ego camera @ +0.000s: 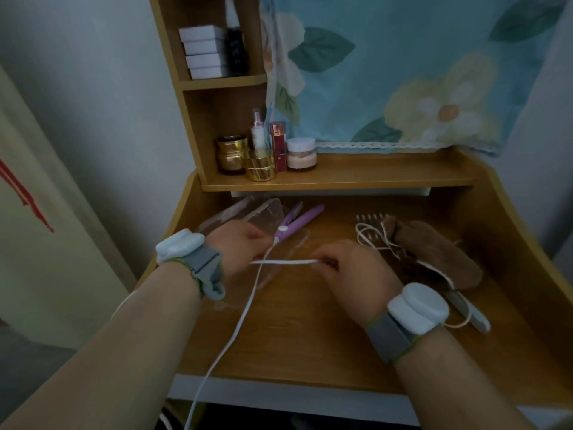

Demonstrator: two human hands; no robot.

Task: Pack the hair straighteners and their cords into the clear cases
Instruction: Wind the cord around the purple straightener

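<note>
Both hands are on the white cord (248, 302) rn: left hand (240, 248) pinches it near the purple straightener (296, 220), right hand (350, 265) pinches the other end of a short stretch pulled tight between them. Straightener sits on a clear case (280, 257) on the desk (310, 342), w/ another case (248, 214) behind. Imo the risk is the rest of the cord hanging off the desk edge, bc if it snags it could yank the straightener off the case. 2nd straightener (471, 311) w/ tangled cord waits on the right.
</note>
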